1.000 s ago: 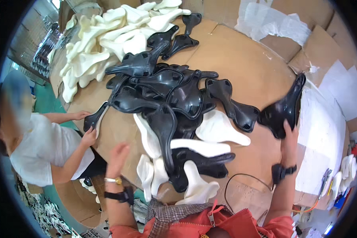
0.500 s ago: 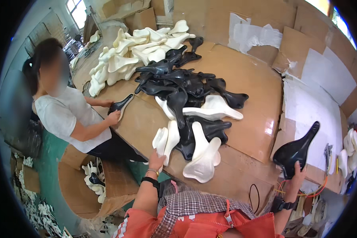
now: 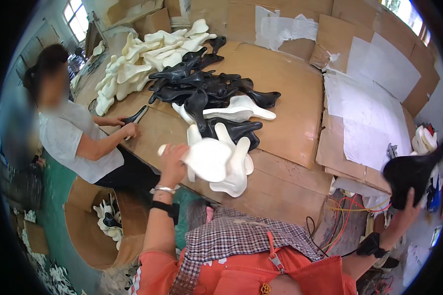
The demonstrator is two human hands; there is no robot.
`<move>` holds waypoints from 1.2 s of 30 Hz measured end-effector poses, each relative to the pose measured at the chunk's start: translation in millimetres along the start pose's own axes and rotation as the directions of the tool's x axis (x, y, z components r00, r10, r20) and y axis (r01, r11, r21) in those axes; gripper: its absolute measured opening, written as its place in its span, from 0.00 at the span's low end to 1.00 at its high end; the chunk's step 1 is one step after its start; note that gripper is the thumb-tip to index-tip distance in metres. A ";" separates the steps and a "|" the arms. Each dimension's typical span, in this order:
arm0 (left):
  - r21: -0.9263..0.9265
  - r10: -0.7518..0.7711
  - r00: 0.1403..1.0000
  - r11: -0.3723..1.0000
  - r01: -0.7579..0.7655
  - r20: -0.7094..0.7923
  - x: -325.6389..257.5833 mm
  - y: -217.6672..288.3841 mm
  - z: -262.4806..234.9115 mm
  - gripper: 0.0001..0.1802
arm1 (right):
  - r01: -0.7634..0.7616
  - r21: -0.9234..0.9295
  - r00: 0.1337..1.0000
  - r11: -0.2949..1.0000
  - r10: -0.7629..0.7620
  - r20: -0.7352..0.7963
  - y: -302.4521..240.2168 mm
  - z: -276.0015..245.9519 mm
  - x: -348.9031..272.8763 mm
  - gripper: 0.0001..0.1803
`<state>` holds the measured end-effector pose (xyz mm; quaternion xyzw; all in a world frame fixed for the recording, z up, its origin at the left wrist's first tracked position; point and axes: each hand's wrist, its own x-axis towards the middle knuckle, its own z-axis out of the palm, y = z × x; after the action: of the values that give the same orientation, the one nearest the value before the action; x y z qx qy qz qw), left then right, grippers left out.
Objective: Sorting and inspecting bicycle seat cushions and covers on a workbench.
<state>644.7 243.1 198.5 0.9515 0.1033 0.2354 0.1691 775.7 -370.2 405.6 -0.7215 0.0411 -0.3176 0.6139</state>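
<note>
White saddle pad (image 3: 209, 160), held aloft in the left hand (image 3: 173, 162), whose fingers are curled around its narrow nose; the broad end points right, above the near edge of the cardboard-covered table (image 3: 285, 123). Behind and beside it lie loose white pads (image 3: 235, 169) and, farther back, a heap of black saddle shells (image 3: 197, 88) and a pile of cream-coloured pads (image 3: 133, 61). Black saddle shell (image 3: 408, 174), at far right, is held by its broad end in the right hand (image 3: 407, 209); the thumb lies along the near face, but the remaining fingers are largely hidden, so their spread cannot be told. At left, a co-worker's hands (image 3: 129, 130) hold a black-and-white saddle (image 3: 137, 115) over the table.

Probable faults: gripped at its slender end, the raised pad could twist or slip under the weight of its broad part, and, swung low, could knock the loose pads over the table edge. The shell, held at one end near the table's right corner, could drop to the floor if the thumb lost its purchase.
</note>
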 end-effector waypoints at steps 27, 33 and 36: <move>-0.831 -0.411 0.723 -0.252 0.495 0.555 4.5 103.0 -1.1 0.20 | -0.805 0.314 0.417 0.503 0.103 0.903 30.4 283.1 -104.7 0.16; -0.861 -0.287 0.816 -0.260 0.437 0.501 4.5 151.0 -28.5 0.29 | -0.611 0.168 0.294 0.774 0.024 0.955 15.3 284.6 -171.0 0.16; -0.868 -0.277 0.828 -0.262 0.422 0.487 -8.7 146.0 -41.7 0.29 | -0.456 0.283 0.322 0.844 -0.140 0.936 15.5 289.1 -197.5 0.17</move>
<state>634.1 117.6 283.7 0.4325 0.1549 0.1235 0.8796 770.9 -36.6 298.1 -0.5740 -0.3289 0.2210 0.7166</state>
